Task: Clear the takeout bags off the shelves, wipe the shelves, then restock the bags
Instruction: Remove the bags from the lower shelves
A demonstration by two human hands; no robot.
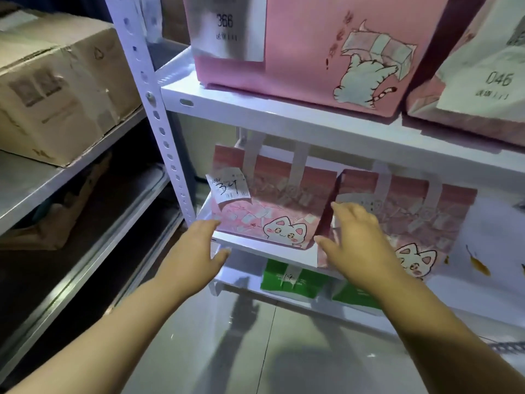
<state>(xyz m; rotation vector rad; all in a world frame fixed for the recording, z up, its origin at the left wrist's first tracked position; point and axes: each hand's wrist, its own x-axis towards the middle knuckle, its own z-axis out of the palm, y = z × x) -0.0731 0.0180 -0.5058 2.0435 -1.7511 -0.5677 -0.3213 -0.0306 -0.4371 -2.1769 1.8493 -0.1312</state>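
Note:
A white metal shelf unit (284,115) holds pink takeout bags with cat drawings. On the middle shelf (255,247) stand two pink bags side by side: the left bag (272,211) has a receipt marked 327, the right bag (420,211) sticks out over the shelf's front edge. My left hand (196,251) hovers open at the left bag's lower left corner. My right hand (358,237) is spread open between the two bags, in front of the right bag. A large pink bag (326,44) labelled 366 sits on the upper shelf.
Another bag (488,61) labelled 046 stands at the upper right. Green bags (287,280) sit on the lowest shelf. A white bag (494,245) is right of the pink ones. A grey rack at left carries a cardboard box (56,86). Grey floor (255,351) lies below.

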